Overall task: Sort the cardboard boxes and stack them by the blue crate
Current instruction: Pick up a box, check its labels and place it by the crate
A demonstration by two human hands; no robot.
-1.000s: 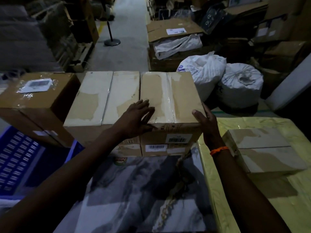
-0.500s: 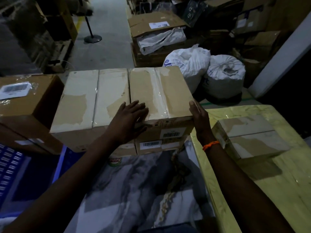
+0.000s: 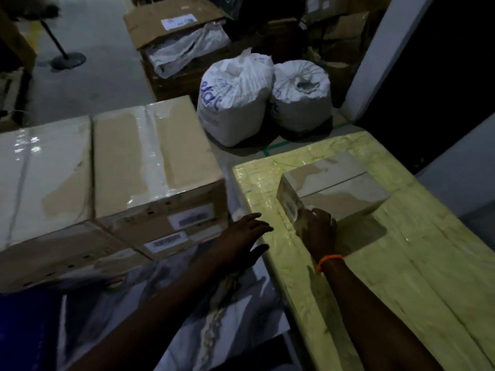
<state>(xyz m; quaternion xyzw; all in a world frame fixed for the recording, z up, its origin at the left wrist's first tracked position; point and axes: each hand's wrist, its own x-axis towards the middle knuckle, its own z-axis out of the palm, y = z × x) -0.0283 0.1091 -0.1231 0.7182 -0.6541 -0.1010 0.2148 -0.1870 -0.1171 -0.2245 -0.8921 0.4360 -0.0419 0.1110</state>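
Right hand [image 3: 318, 226] grips the near corner of a small taped box [image 3: 337, 187] on the yellow-wrapped table [image 3: 401, 277]. Left hand [image 3: 245, 234] open, fingers spread, touching nothing — two large sealed boxes [image 3: 150, 162] just left of it. Beyond both hands, two tied white sacks [image 3: 235, 103] — contents hidden.

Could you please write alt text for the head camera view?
The right hand touches the near corner of a small taped cardboard box on a yellow wrapped surface, while the left hand hovers open nearby. Two large taped boxes sit left; two white sacks stand behind.
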